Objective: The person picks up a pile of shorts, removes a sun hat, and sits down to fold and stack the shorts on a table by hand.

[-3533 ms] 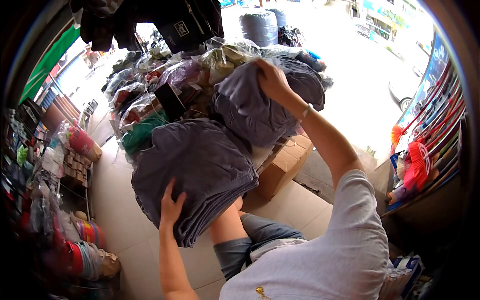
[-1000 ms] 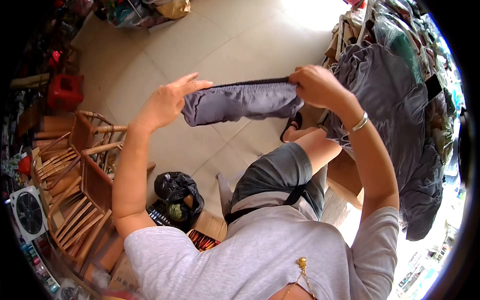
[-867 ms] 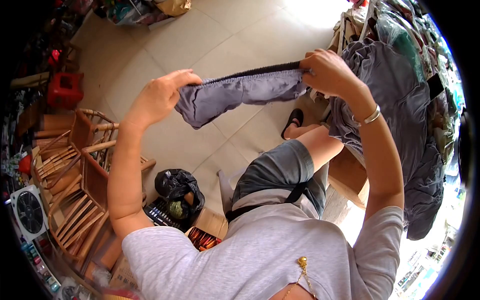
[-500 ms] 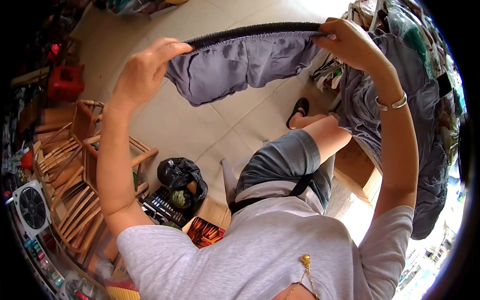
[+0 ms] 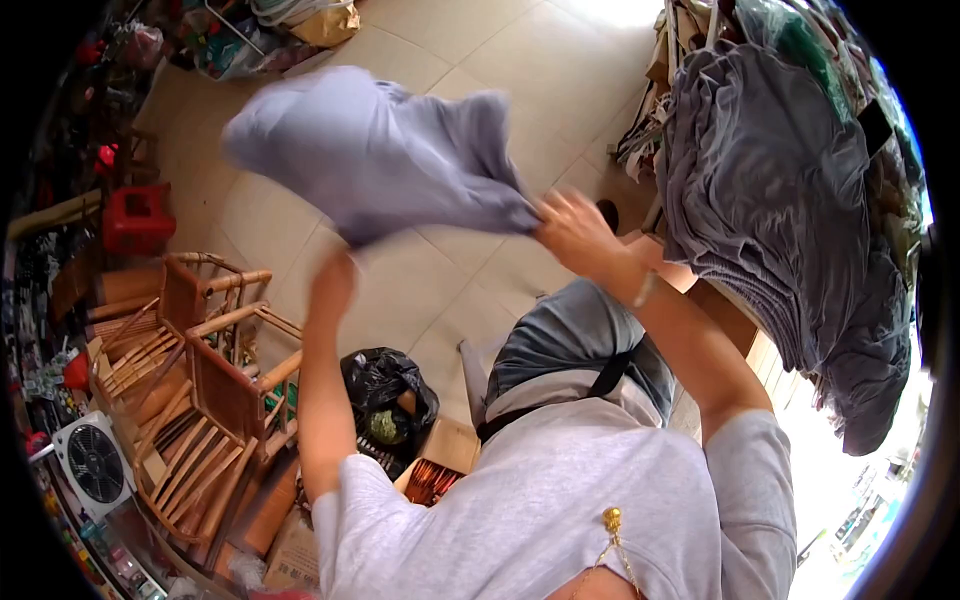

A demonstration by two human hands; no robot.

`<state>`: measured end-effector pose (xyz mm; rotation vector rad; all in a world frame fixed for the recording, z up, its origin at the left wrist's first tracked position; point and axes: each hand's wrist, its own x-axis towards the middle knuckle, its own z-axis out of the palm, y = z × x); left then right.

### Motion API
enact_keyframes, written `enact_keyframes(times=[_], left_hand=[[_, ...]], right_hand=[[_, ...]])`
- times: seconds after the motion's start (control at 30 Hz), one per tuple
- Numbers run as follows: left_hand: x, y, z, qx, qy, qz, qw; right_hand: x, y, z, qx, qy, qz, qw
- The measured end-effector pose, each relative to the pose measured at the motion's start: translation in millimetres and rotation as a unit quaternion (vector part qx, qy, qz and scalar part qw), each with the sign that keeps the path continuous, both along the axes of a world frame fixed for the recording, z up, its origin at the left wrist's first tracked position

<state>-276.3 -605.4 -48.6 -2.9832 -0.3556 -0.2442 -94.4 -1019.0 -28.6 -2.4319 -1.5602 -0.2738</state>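
Observation:
A grey-purple cloth garment (image 5: 380, 150) billows out in front of me above the tiled floor, its far side blurred by motion. My left hand (image 5: 333, 280), also blurred, is closed on the garment's near left corner. At the near right corner, my right hand (image 5: 578, 232) grips the gathered cloth, with a silver bangle on that wrist. To the right lies a thick stack of similar grey garments (image 5: 765, 190), draped over a heap of plastic-wrapped goods, apart from both hands.
Bamboo chairs (image 5: 215, 385) stand at the left, near a red plastic stool (image 5: 138, 220) and a white fan (image 5: 93, 465). A black plastic bag (image 5: 385, 375) and an open carton (image 5: 452, 445) sit on the floor close to my body.
The garment was stretched flat by its dark elastic waistband; now it is flung outward and spread. Both hands have come lower and nearer my body, still on the cloth. The view has shifted slightly.

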Motion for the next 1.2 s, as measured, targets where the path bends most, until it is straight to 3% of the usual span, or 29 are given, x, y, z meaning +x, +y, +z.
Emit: enact_keyframes(times=[0.03,0.1,0.13,0.17,0.2,0.3,0.33,0.37,0.43,0.5,0.53,0.6,0.63,0.67,0.7,0.73,0.77,0.83,0.87,0.93,1.03,1.07,1.13,1.2], left_hand=[[-9,-11,-27,-0.152,0.365,-0.082,0.915],[-23,-6,21,-0.272,0.315,-0.020,0.909],[-17,2,27,-0.276,0.323,-0.021,0.905],[-18,11,31,-0.284,0.211,0.013,0.935],[-13,18,38,-0.281,0.083,0.048,0.955],[41,16,135,-0.190,-0.045,-0.076,0.978],[46,12,173,-0.103,-0.134,-0.114,0.979],[54,5,209,-0.017,-0.219,-0.154,0.964],[43,-27,263,0.002,-0.374,-0.167,0.912],[21,-45,263,0.037,-0.518,-0.151,0.841],[10,-32,226,-0.138,-0.571,-0.012,0.809],[-31,30,75,0.032,-0.344,0.028,0.938],[-52,60,2,0.119,-0.237,0.013,0.964],[-52,18,19,-0.090,-0.027,-0.012,0.996],[-27,-7,36,-0.288,0.179,-0.048,0.940],[-16,2,48,-0.267,0.108,-0.102,0.952],[-26,10,65,-0.250,0.057,-0.147,0.955],[-13,0,106,-0.436,-0.042,-0.087,0.895],[-5,-2,124,-0.445,-0.064,-0.090,0.889],[9,-5,166,-0.462,-0.065,-0.067,0.882],[17,-15,227,-0.520,-0.131,-0.092,0.839],[18,-21,245,-0.482,-0.156,-0.120,0.854],[15,-18,268,-0.477,-0.160,-0.153,0.851],[13,-11,273,-0.508,-0.233,-0.193,0.806]], right_hand=[[-10,-30,2,-0.365,0.236,-0.132,0.891],[-9,-53,11,-0.313,0.342,-0.157,0.872],[-6,-42,42,-0.286,0.355,-0.185,0.871],[-8,-25,67,-0.264,0.375,-0.203,0.865],[-2,-16,65,-0.197,0.336,-0.148,0.909],[17,37,124,-0.038,0.163,-0.112,0.980],[17,50,158,-0.018,0.102,-0.130,0.986],[13,55,189,0.051,0.035,-0.153,0.986],[8,49,239,0.211,-0.027,-0.139,0.967],[10,36,252,0.326,-0.219,-0.062,0.917],[5,28,206,0.225,-0.198,-0.052,0.953],[-7,11,114,0.016,-0.140,-0.016,0.990],[-18,-21,43,-0.229,0.009,-0.051,0.972],[-27,-23,51,-0.223,-0.007,-0.058,0.973],[-26,-27,60,-0.229,0.175,-0.065,0.955],[-27,-33,61,-0.228,0.369,-0.066,0.899],[-28,-33,75,-0.230,0.381,-0.069,0.893],[-20,-13,127,-0.013,0.300,-0.001,0.954],[-17,-6,143,-0.009,0.291,-0.002,0.957],[-17,3,171,0.107,0.247,-0.002,0.963],[-13,-10,217,0.182,0.207,0.008,0.961],[-15,-16,229,0.185,0.203,0.003,0.962],[-18,-31,251,0.247,0.215,0.019,0.945],[-25,-45,269,0.254,0.198,0.039,0.946]])
